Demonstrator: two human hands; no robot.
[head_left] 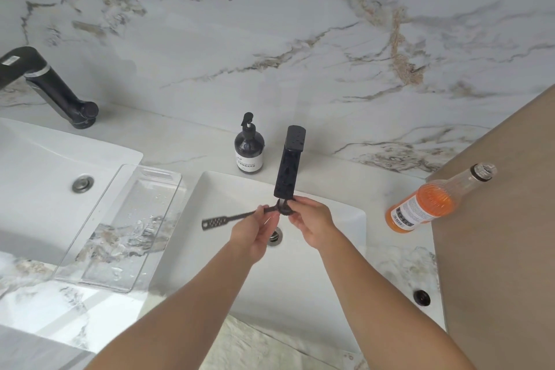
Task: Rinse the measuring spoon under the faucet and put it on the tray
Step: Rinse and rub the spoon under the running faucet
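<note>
The spoon (231,217) sits under the faucet (287,166) spout, over the sink (330,249). The left hand (255,234) pinches its handle; the right hand (312,222) fingers clamp its bowl. Rinsing seems underway; the tray (90,249) holds no spoon yet.

Both hands, left (255,234) and right (312,224), raised, fingers pinched closed.

I hold the black plastic measuring spoon (231,217) level over the white sink basin (336,237), its bowl right under the spout of the tall black rectangular faucet (289,165), its perforated handle pointing left. The clear plastic tray (99,219) lies wet on the counter left of the basin.
</note>
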